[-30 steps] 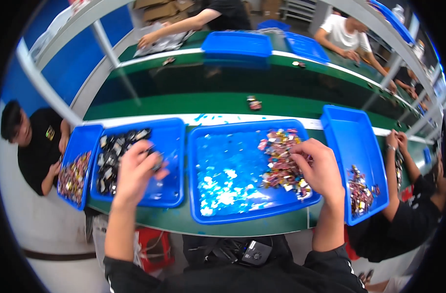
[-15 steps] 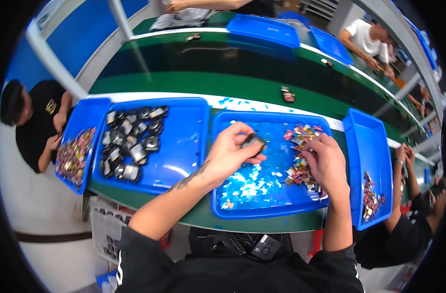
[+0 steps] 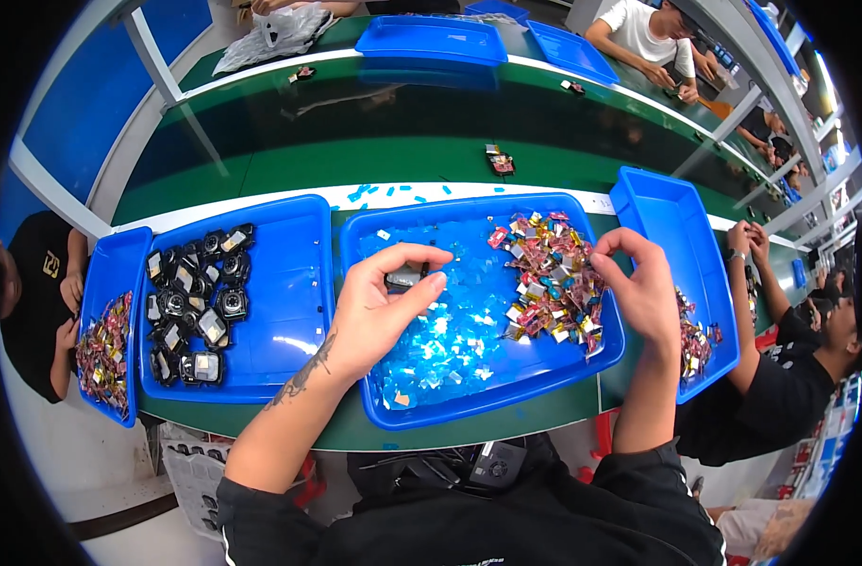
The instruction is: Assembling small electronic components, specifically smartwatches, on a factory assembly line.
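My left hand [image 3: 379, 307] is raised over the left part of a blue tray [image 3: 483, 412], its thumb and index finger apart. Within its curl shows part of a small black-and-grey device [image 3: 405, 277]; the fingers behind it are mostly hidden. My right hand [image 3: 641, 288] is closed in a pinch at the tray's right rim, beside a heap of small circuit boards with silver and yellow parts [image 3: 552, 274]. What its fingertips hold, if anything, cannot be made out. Blue film pieces [image 3: 445, 344] cover the left half of the tray.
A blue tray of black devices with round lenses [image 3: 303, 311] stands at left, beside a narrow bin of small boards [image 3: 103, 354]. Another bin [image 3: 671, 212] is at right. A lone device [image 3: 499, 160] lies on the green belt [image 3: 308, 165]. Co-workers sit on both sides and opposite.
The view has shifted, so the trays appear further left. My left thumb and index finger have spread around the black device. My right hand has moved from over the board heap to its right edge.
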Tool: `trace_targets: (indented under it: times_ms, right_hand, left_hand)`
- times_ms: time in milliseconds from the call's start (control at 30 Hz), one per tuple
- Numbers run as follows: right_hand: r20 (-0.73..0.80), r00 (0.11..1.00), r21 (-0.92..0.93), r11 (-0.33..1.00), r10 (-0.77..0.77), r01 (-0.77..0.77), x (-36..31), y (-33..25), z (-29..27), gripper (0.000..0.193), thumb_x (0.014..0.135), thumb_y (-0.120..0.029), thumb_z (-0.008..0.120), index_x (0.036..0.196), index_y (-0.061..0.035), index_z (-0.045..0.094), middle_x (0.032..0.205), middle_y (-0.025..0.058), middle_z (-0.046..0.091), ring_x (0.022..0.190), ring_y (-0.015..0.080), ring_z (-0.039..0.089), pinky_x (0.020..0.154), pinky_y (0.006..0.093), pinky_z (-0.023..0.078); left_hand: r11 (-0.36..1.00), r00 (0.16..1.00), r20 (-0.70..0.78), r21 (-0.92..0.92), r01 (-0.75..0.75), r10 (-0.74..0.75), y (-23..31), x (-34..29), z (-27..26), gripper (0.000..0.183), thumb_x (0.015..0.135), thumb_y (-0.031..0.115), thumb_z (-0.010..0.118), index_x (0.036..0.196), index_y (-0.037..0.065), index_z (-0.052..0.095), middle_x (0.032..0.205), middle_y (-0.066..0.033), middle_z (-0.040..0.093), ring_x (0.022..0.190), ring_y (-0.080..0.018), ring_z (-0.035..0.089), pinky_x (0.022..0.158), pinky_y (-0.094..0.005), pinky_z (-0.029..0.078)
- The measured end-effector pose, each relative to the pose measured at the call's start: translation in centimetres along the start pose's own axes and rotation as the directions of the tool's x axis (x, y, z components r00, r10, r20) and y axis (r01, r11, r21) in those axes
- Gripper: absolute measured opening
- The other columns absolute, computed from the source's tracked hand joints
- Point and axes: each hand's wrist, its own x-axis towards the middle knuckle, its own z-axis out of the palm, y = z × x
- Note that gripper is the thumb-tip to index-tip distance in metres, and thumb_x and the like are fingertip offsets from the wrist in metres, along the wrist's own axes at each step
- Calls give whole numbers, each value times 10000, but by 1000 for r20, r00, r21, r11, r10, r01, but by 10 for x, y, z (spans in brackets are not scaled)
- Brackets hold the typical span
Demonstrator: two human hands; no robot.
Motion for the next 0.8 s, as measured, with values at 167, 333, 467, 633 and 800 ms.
trace_targets:
  times_ms: [167, 333, 467, 633, 800]
  right_hand:
    - [62, 997, 15, 999, 35, -36, -3, -3, 6, 60, 820, -22, 685, 849, -1, 636, 756, 13, 632, 706, 84, 547, 676, 247, 449]
    - [1, 980, 235, 952, 201, -195, -6, 9, 9, 92, 819, 3, 709, 849, 0, 623, 757, -9, 624, 686, 34, 536, 621, 192, 436]
    - [-259, 964, 455, 888, 58, 69, -11, -4, 7, 78, 870, 42, 655, 924, 16, 605, 801, -4, 611, 726, 45, 569, 666, 182, 460]
    - [-176, 977, 455, 890, 119, -26, -8, -15, 14, 87, 863, 44, 662, 926, 14, 610, 819, 3, 624, 748, 49, 582, 687, 181, 467]
    - [119, 985, 560, 811, 121, -168, -27, -41, 41, 91, 844, 21, 684, 892, 2, 609, 823, 1, 619, 722, 36, 558, 650, 183, 451]
  left_hand:
    - [999, 1000, -30, 41, -4, 6, -6, -2, 1, 195, 909, 114, 655, 1077, 16, 675, 1026, -52, 644, 883, -108, 612, 708, -247, 515]
    - [997, 1000, -21, 78, -12, 14, -7, 1, 3, 164, 904, 97, 662, 1051, 32, 694, 979, -42, 596, 825, -86, 593, 732, -234, 521]
    - [995, 999, -39, 96, -23, 27, -6, 1, 2, 158, 892, 73, 668, 1042, 30, 693, 1018, -46, 580, 861, -93, 603, 736, -235, 530]
    - [959, 979, -79, 230, -167, 189, -6, -3, 3, 189, 852, 66, 703, 1041, 61, 710, 1053, -63, 573, 888, -121, 613, 726, -234, 527]
    - [912, 964, 71, 313, -266, 257, 1, -7, 17, 268, 769, 45, 754, 1034, 81, 734, 1089, -70, 570, 988, -158, 583, 816, -276, 505]
